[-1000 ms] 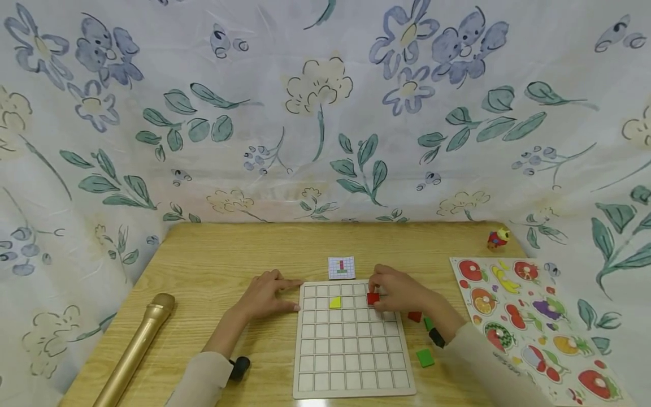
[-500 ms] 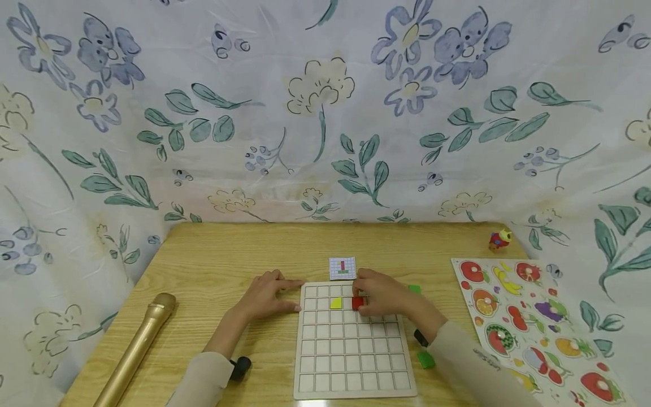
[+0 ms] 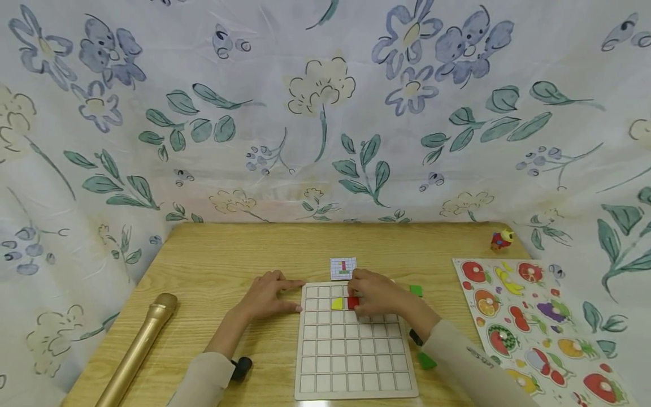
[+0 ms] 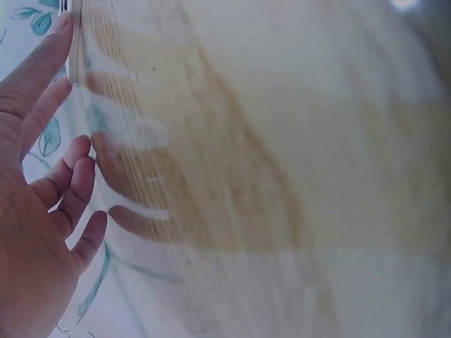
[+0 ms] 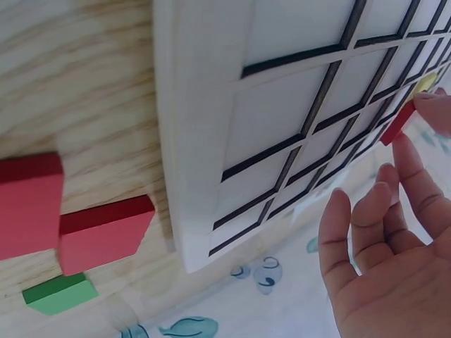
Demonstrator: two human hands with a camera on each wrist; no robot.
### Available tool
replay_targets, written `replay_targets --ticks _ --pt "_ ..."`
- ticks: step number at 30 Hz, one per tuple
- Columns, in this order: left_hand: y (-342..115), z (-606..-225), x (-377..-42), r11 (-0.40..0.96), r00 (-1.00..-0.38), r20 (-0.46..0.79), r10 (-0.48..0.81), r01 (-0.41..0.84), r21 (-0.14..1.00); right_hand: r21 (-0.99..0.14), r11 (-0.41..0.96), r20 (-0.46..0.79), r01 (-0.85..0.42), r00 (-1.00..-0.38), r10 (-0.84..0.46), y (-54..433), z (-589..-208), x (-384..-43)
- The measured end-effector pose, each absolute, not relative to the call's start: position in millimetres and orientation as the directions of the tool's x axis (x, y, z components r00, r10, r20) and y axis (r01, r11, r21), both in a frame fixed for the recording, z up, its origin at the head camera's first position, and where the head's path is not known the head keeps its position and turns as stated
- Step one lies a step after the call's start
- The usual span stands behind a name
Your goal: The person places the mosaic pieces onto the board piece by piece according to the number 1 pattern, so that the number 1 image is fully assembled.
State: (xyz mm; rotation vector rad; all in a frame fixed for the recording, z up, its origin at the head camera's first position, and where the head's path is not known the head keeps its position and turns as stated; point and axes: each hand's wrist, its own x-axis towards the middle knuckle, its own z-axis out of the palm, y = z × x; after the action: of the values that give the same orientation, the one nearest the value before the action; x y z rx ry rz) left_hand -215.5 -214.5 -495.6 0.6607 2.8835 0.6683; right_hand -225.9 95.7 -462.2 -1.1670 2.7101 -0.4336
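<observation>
A white grid board (image 3: 356, 364) lies on the wooden table, with a yellow tile (image 3: 337, 304) in its second row. Just right of that, my right hand (image 3: 376, 293) pinches a red square tile (image 3: 353, 303) between thumb and index finger, over the neighbouring cell. In the right wrist view the same red tile (image 5: 399, 123) stands tilted at the grid. My left hand (image 3: 268, 295) rests at the board's upper left edge, index finger and thumb stretched out and touching it. The other left-hand fingers are loosely bent in the left wrist view.
Behind the board lies a small pattern card (image 3: 343, 268). Red tiles (image 5: 106, 236) and green tiles (image 3: 416, 290) lie right of the board. A gold microphone (image 3: 137, 347) is at left, a fruit puzzle sheet (image 3: 534, 322) at right, and a small toy figure (image 3: 502, 239) at the back right.
My right hand has carried the red tile leftward across the board, from the right side to beside the yellow tile. The left hand has stayed at the board's edge.
</observation>
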Motion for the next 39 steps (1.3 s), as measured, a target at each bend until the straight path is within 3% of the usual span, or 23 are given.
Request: replay_targets --ticks 8,17,39 --pt "-214.7 -495.8 -216.0 0.813 -0.901 -0.014 0.433 0.384 0.437 -0.288 0.63 0.007 -0.721 -0.66 -0.752 92.4 -465.4 -227.4" --pt "-214.3 -497.0 -214.7 0.794 -0.894 0.016 0.448 0.406 0.451 -0.297 0.673 -0.045 -0.678 -0.694 -0.719 89.7 -466.3 -224.5" --pt "-213.6 -495.7 -215.6 0.811 -0.903 -0.014 0.43 0.38 0.444 -0.316 0.671 -0.007 -0.671 -0.705 -0.709 89.3 -471.1 -224.3"
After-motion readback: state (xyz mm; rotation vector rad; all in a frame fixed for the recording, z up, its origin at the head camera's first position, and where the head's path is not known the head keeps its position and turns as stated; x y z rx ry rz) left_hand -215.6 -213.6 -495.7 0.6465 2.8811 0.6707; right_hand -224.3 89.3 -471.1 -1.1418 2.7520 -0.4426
